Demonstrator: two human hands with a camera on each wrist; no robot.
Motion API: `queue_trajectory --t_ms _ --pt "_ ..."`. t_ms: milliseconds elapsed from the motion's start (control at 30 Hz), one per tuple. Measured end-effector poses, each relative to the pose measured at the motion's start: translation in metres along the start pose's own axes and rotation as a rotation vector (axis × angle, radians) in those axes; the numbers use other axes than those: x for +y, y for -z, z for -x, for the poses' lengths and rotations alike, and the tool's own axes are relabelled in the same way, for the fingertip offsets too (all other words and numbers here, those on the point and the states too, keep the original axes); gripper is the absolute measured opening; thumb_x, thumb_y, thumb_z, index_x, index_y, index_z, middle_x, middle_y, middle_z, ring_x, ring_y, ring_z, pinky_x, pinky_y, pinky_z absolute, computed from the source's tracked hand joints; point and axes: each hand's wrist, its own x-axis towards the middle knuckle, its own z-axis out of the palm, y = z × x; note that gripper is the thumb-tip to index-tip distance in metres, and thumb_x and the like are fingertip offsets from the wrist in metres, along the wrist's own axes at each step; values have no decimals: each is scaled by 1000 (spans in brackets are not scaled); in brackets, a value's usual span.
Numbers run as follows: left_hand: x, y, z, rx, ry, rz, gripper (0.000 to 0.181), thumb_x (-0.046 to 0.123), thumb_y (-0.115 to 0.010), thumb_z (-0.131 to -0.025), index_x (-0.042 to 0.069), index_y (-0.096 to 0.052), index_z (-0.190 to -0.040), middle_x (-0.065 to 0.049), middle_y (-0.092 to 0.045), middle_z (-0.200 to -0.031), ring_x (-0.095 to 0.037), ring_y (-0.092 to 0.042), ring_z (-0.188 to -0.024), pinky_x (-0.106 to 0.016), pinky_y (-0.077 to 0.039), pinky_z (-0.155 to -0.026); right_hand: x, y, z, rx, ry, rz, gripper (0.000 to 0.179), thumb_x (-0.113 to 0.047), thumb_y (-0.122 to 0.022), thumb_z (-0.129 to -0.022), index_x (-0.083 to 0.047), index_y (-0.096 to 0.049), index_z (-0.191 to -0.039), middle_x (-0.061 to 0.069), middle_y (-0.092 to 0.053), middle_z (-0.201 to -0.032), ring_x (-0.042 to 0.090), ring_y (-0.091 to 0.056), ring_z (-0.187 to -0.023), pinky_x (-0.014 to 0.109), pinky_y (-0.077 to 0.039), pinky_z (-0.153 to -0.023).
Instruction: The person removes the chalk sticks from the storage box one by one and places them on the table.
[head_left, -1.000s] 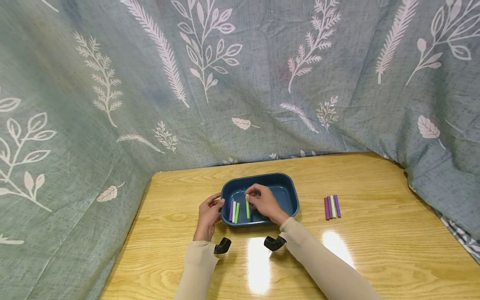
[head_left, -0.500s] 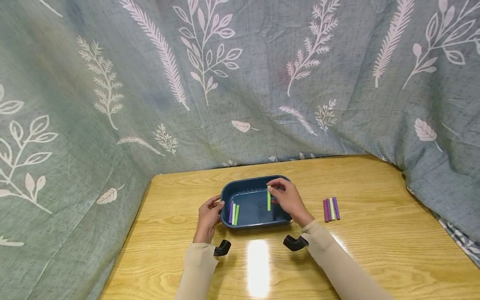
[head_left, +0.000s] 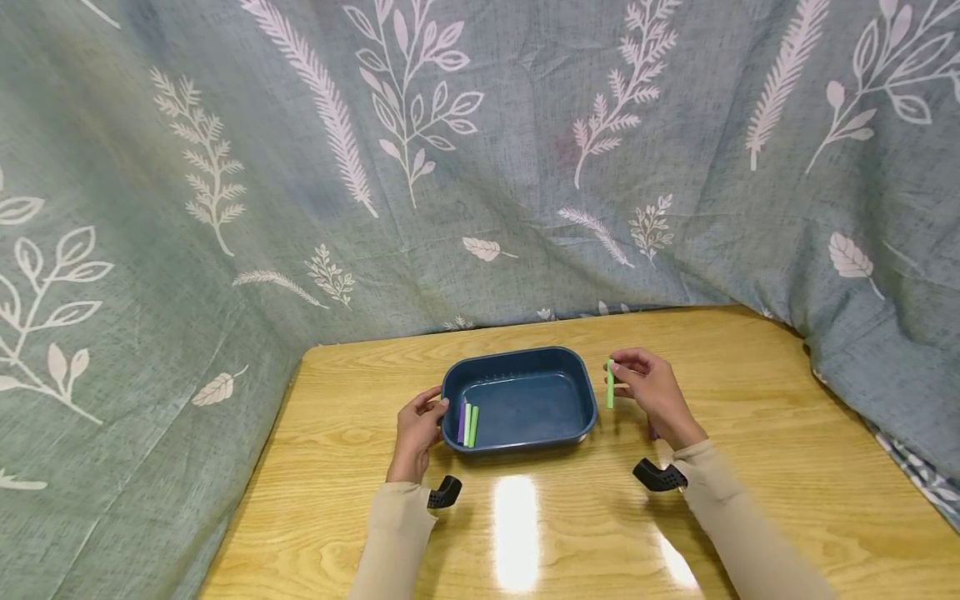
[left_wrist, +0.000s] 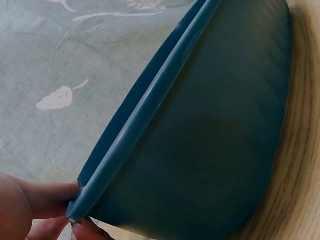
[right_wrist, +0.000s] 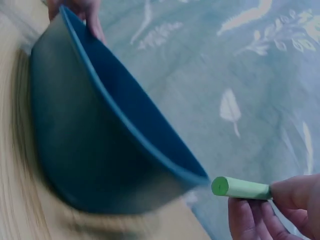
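My right hand (head_left: pixel 655 396) pinches a light green round stick (head_left: pixel 610 387) between thumb and fingers, to the right of a dark blue tray (head_left: pixel 536 404). In the right wrist view the stick (right_wrist: pixel 242 188) shows a flat, darker green end, close by the tray's rim. My left hand (head_left: pixel 415 431) grips the tray's left rim, with the thumb on the inside; the left wrist view shows its fingers at the rim (left_wrist: pixel 125 130). Inside the tray at the left end lie a purple stick (head_left: pixel 461 423), a whitish stick (head_left: pixel 467 425) and a green stick (head_left: pixel 474 427).
A bit of a purple stick (head_left: pixel 652 432) shows on the wooden table (head_left: pixel 360 375) under my right wrist; the others beside it are hidden. A grey-green leaf-patterned cloth (head_left: pixel 420 275) hangs behind the table and down its left side.
My right hand has lifted the green stick out of the tray and carried it rightward past the rim. It now covers most of the sticks on the table. The left hand stays put.
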Motion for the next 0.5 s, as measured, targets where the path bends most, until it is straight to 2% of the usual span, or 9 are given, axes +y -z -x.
queue_trajectory --t_ms 67,233,300,500 --pt "0 0 0 0 -3 1 35 9 -66 -105 3 -66 -139 -6 -57 -103 -16 -63 -79 -23 -53 -57 2 12 1 -1 -13 8 34 -10 -58 -110 8 -54 -138 0 -71 -110 15 -71 -99 29 -61 -83" --pt "0 0 0 0 -7 2 35 8 -66 -104 2 -66 -139 -6 -57 -102 -15 -63 -78 -23 -53 -56 9 35 6 5 -36 31 37 -10 -58 -110 8 -51 -142 0 -70 -115 7 -68 -99 32 -61 -88" --pt "0 0 0 3 -6 4 35 8 -67 -104 3 -67 -138 -5 -57 -102 -15 -63 -77 -23 -53 -56 11 43 7 9 -42 40 39 -11 -59 -110 8 -51 -142 0 -70 -116 4 -67 -97 31 -60 -88" --pt "0 -1 -2 6 -10 11 35 7 -67 -104 3 -67 -138 -5 -57 -101 -15 -63 -77 -22 -52 -55 19 62 12 19 -50 93 45 -17 -62 -109 9 -51 -144 -9 -70 -110 1 -67 -93 26 -60 -85"
